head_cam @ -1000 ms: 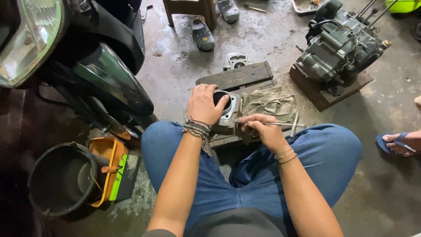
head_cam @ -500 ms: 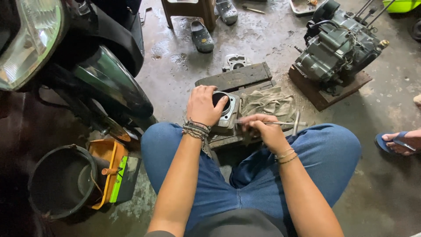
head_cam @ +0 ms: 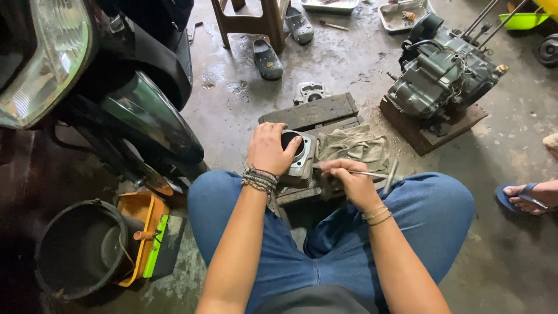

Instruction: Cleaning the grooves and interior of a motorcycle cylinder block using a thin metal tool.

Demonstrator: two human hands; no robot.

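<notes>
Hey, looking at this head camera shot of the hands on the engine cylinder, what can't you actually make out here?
- Tip of the thin metal tool: head view, hidden behind the right hand where it meets the grey metal engine cylinder.
- Cylinder's near side: covered by the left hand.
- Inside of the black bucket: too dark.
- Motorcycle headlight: cut off by the left edge.
- Another person's sandalled foot: cut off by the right edge.

Bare concrete floor (head_cam: pixel 349 70) lies open ahead; motorcycle (head_cam: pixel 116 99) crowds the left, engine (head_cam: pixel 444 75) blocks the right.
</notes>
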